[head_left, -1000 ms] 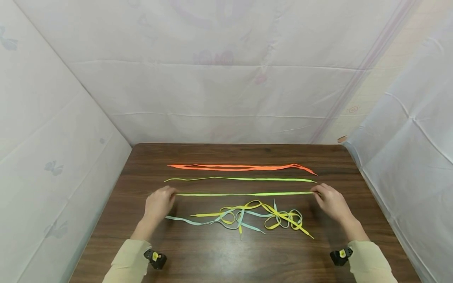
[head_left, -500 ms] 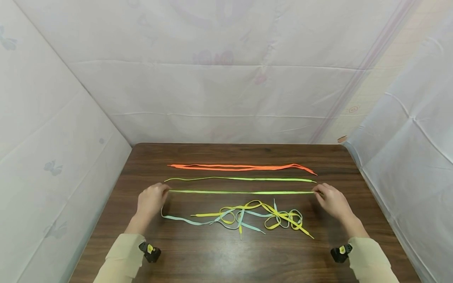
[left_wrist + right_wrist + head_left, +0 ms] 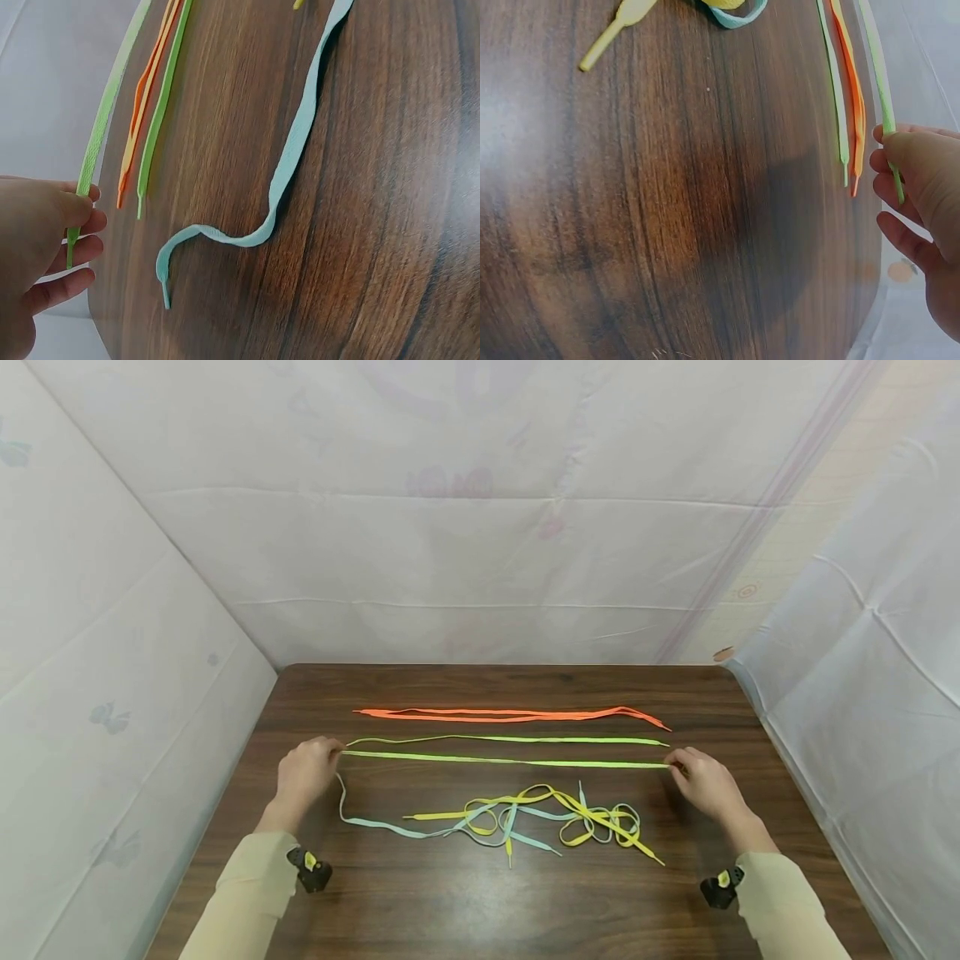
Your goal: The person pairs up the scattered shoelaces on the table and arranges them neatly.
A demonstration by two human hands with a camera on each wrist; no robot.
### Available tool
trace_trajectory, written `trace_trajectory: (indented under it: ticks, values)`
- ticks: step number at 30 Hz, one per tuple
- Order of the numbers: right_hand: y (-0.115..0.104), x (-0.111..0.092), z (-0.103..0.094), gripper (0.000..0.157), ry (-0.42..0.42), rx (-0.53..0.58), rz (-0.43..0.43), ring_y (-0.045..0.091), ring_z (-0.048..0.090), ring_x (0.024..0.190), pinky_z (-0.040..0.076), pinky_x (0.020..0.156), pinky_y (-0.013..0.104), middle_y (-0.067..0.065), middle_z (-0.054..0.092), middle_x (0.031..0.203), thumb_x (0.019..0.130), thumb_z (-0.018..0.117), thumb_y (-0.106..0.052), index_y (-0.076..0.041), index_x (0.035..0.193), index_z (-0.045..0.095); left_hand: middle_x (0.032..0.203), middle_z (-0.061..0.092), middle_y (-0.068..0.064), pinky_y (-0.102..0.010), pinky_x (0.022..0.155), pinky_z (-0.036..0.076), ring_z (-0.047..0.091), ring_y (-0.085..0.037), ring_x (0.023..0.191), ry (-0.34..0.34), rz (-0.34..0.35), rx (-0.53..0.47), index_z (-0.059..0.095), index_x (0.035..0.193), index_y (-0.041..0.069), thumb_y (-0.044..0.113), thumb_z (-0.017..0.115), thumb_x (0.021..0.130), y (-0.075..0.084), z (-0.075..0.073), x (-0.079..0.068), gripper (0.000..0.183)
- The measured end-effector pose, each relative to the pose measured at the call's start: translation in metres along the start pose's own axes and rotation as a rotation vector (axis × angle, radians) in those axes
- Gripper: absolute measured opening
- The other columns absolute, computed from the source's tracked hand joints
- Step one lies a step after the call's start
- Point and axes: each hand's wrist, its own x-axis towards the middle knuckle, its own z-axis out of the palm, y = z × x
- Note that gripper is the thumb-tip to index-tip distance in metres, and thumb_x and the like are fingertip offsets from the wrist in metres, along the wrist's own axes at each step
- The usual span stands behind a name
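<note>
A neon green shoelace point(image 3: 435, 757) stretches nearly straight between the two hands, above the table. My left hand point(image 3: 306, 770) pinches it near its left end, and in the left wrist view the green tip point(image 3: 70, 251) hangs past the thumb. At the other end my right hand point(image 3: 703, 783) pinches the lace between thumb and fingers, its tip point(image 3: 899, 189) pointing down in the right wrist view. Just beyond lies a second green shoelace point(image 3: 555, 741) on the table, laid almost parallel. Orange shoelaces point(image 3: 450, 719) lie side by side farther back.
Nearer the person, yellow point(image 3: 435, 817) and pale blue point(image 3: 397, 829) shoelaces lie in a loopy tangle. The pale blue one's loose end curls toward the left hand. Under everything is a dark wooden table point(image 3: 480, 910), with white sheeting point(image 3: 480, 552) behind and at both sides.
My left hand has moved left and farther back, drawing the held green lace taut and closer to the second one. The pale blue lace's left end has come into view. My right hand has barely shifted.
</note>
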Motion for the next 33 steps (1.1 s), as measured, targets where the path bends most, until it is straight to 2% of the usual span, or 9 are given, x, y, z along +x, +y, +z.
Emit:
trace_trajectory:
  ticks: [6,11,15,24,33]
  values:
    - [0.002,0.003,-0.001,0.011,0.006,-0.009,0.018,0.01,0.047,0.056,0.037,0.048,0.029,-0.002,0.053,0.069,0.071,0.065,-0.002,-0.008,0.079,0.062,0.092,0.063,-0.013,-0.035,0.039,0.038,0.057,-0.026,0.058,-0.076,-0.053,0.007,0.065,0.094,0.008,0.01,0.053,0.083,-0.006,-0.001,0.004,0.017]
    - [0.003,0.009,-0.001,0.009,0.021,-0.028,0.014,0.01,0.044,0.054,0.036,0.047,0.029,-0.001,0.052,0.067,0.072,0.064,-0.001,-0.007,0.079,0.062,0.091,0.064,-0.014,-0.037,0.039,0.038,0.059,-0.029,0.061,-0.103,-0.067,-0.002,0.065,0.094,0.009,0.009,0.051,0.084,-0.009,-0.002,0.009,0.018]
    - [0.003,0.015,0.001,0.008,0.01,-0.042,0.029,0.013,0.047,0.055,0.038,0.048,0.032,0.002,0.053,0.068,0.073,0.062,-0.002,-0.006,0.079,0.061,0.09,0.064,-0.015,-0.038,0.04,0.038,0.058,-0.027,0.059,-0.124,-0.096,-0.011,0.065,0.094,0.009,0.01,0.051,0.083,-0.009,-0.001,0.013,0.018]
    - [0.002,0.025,0.002,0.008,-0.03,-0.044,0.115,0.017,0.05,0.055,0.04,0.047,0.035,0.007,0.055,0.072,0.077,0.061,-0.004,-0.004,0.084,0.062,0.083,0.064,-0.014,-0.034,0.039,0.036,0.053,-0.02,0.052,-0.134,-0.181,-0.001,0.063,0.09,0.01,0.018,0.055,0.083,-0.014,0.007,0.018,0.014]
    - [-0.002,0.034,0.001,0.006,-0.03,-0.063,0.152,0.02,0.052,0.054,0.042,0.047,0.037,0.009,0.055,0.072,0.078,0.059,-0.004,-0.003,0.083,0.061,0.082,0.064,-0.014,-0.04,0.043,0.04,0.057,-0.027,0.057,-0.12,-0.258,0.008,0.063,0.087,0.009,0.021,0.055,0.083,-0.014,0.013,0.025,0.015]
